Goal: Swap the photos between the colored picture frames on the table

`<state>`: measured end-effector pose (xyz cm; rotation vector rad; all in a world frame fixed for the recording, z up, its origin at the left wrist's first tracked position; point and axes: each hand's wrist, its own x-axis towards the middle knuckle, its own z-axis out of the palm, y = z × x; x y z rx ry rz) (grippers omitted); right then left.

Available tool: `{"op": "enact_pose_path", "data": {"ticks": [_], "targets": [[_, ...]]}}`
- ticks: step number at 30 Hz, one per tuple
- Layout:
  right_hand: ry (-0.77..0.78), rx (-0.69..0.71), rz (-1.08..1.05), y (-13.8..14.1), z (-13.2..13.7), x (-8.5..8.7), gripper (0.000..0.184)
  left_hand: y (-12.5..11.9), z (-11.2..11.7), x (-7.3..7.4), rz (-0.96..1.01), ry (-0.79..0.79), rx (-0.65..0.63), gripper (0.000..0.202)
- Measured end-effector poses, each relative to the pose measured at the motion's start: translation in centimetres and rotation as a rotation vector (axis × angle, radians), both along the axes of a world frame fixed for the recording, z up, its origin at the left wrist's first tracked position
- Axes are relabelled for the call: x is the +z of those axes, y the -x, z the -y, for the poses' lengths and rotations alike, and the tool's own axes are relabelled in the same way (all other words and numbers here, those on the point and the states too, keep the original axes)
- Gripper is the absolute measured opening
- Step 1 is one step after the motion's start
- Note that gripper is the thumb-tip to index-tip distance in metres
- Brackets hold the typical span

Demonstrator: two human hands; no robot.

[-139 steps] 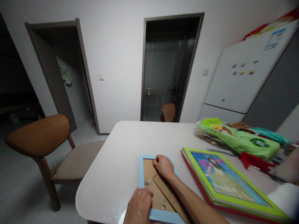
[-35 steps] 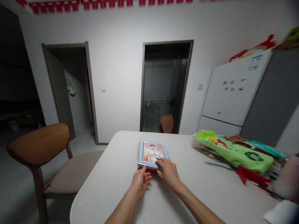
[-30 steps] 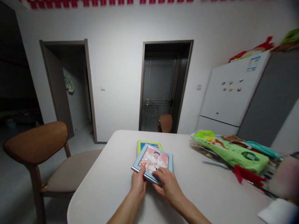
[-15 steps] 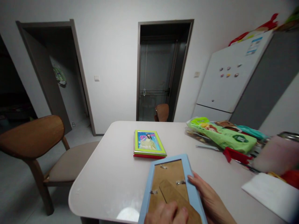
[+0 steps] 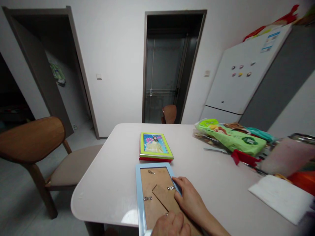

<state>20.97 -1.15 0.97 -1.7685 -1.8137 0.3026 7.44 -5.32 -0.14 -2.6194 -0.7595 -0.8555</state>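
Note:
A light-blue picture frame lies face down at the table's near side, its brown backing board and folded stand showing. Small metal clips sit along the backing's edges. My right hand grips the frame's right edge, fingers over the rim and thumb on the backing. Low in the picture, my left hand has its fingers curled on the backing near the stand's lower part; its thumb is hidden. Just beyond stands a short stack with a lime-green picture frame on top, holding a picture of a figure in a yellow dress, and something red beneath.
On the white table, the right side carries a green wipes pack, a grey-handled utensil, a red object, a pinkish jar and white tissue. A wooden chair stands left.
The blue frame has shifted left and now lies flatter, close to the stack. My right hand has moved left with it, its thumb now on the backing. The view has tilted slightly down.

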Motion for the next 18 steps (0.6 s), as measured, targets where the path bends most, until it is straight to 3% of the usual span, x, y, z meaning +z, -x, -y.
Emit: {"op": "enact_pose_path", "data": {"ticks": [2,4,7,10,13,18], "targets": [[0.007,-0.003,0.063,0.2,0.4,0.2,0.041,1.1,-0.4,0.7,-0.034,0.030,-0.123,0.011],[0.025,-0.033,0.105,0.1,0.6,0.4,0.041,2.9,-1.0,1.6,-0.017,0.142,-0.158,0.012],[0.050,-0.042,0.147,-0.4,0.5,0.7,0.040,5.9,-2.5,2.3,0.117,0.430,0.115,0.037],[0.088,-0.011,0.167,-0.5,0.0,0.9,0.036,8.1,-4.0,2.0,0.262,0.692,0.344,0.053],[0.096,-0.027,0.182,-0.3,-0.4,1.3,0.031,8.7,-4.9,1.2,0.310,0.789,0.329,0.054],[0.076,-0.053,0.206,0.0,-0.3,1.6,0.030,8.5,-4.9,0.6,0.334,0.773,0.317,0.053]]}}
